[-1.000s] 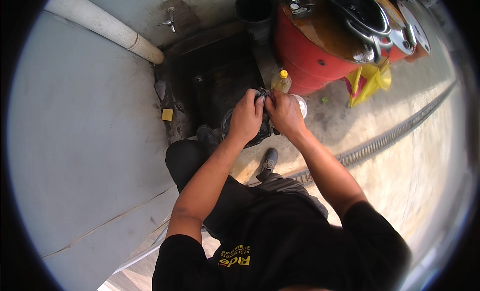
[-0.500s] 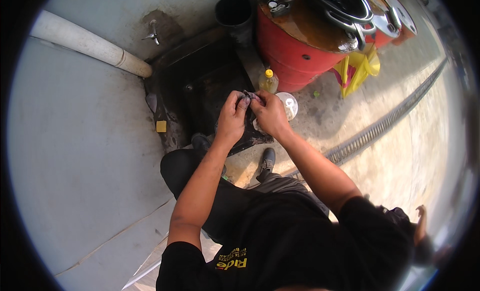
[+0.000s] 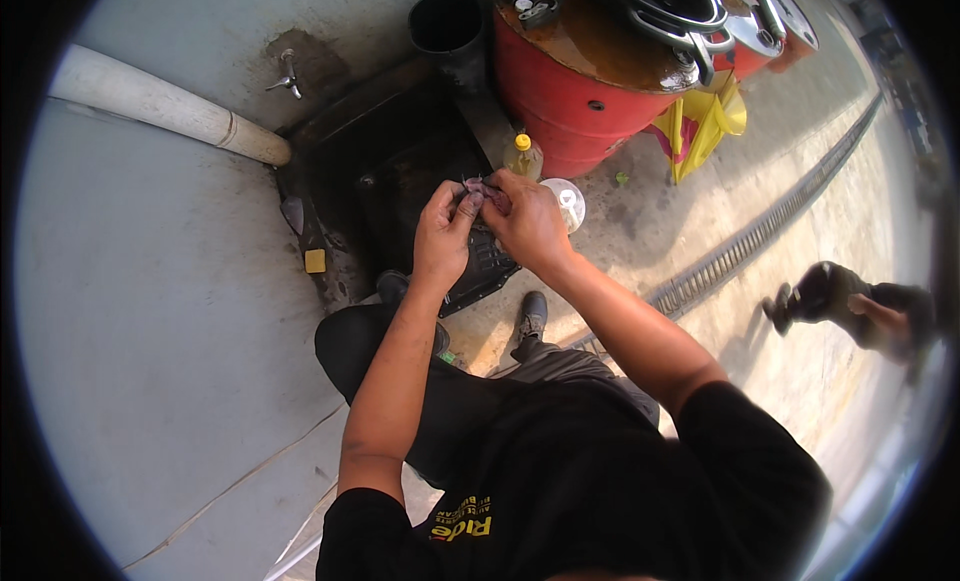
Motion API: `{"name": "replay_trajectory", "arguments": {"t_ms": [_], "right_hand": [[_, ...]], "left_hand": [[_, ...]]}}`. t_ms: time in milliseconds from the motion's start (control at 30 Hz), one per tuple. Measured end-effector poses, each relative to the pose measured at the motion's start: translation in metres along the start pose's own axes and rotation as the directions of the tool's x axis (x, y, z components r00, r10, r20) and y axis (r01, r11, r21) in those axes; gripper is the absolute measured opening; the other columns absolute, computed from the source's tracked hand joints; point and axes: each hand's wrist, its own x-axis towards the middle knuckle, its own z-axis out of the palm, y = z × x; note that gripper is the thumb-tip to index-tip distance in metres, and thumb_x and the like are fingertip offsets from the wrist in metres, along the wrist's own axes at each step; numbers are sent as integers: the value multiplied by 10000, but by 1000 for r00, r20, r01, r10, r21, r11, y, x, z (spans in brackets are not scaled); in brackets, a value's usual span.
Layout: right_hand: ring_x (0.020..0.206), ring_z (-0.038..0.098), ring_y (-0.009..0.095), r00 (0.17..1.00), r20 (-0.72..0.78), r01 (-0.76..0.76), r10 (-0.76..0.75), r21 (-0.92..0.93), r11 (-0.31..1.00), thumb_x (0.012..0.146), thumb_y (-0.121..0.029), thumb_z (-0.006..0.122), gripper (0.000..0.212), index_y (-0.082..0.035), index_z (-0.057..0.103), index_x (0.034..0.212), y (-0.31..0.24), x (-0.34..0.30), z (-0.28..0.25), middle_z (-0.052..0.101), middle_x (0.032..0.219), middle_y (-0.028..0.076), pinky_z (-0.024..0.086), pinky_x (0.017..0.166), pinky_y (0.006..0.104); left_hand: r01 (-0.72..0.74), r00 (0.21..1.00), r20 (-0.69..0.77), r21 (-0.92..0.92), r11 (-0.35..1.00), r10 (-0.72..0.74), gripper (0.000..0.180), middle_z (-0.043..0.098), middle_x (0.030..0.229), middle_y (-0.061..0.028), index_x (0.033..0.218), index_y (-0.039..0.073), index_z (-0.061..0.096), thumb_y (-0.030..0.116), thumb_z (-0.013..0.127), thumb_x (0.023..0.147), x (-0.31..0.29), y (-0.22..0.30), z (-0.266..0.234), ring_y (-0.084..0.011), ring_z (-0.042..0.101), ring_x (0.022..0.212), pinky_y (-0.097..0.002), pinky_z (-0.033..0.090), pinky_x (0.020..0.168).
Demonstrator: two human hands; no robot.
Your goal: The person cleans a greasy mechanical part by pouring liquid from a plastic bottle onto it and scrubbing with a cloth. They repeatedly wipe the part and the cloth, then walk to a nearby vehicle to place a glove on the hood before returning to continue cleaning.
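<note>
"Condition of the hands?"
"Observing remotely, I record the left hand [image 3: 442,243] and the right hand [image 3: 532,226] both closed, fingertips pinching a small dark piece [image 3: 474,186]. The fingers largely hide it; I cannot tell its kind."
"Its location?"
"Between the hands, over the near right side of the black basin [image 3: 365,176]. I note a ribbed black part [image 3: 490,268] beneath them, a yellow-capped bottle [image 3: 522,157] just beyond the right hand, and a red drum [image 3: 565,121] behind that."

Sunlit floor [image 3: 830,221] rightward, dim basin [image 3: 400,151], blurry, warped fisheye rim
</note>
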Motion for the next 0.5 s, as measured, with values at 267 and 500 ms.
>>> {"name": "replay_trajectory", "arguments": {"t_ms": [267,500], "right_hand": [[723,649,374,916,152,-401,373,278,873,874,-157,670,159,-2,642,893,6,1,8,683,799,178,504,693,417],[762,649,367,999,-1,49,-49,-15,999,835,-169,696,227,-5,614,969,0,3,2,647,791,134,499,678,458]], "left_hand": [[58,998,-17,35,998,-57,127,583,879,27,1008,40,583,160,589,1050,-3,-11,-1,-42,520,824,-221,447,755],[-34,999,-13,145,989,36,190,573,880,22,970,32,589,195,567,1067,2,-7,-5,-43,502,839,-215,437,771]]}}
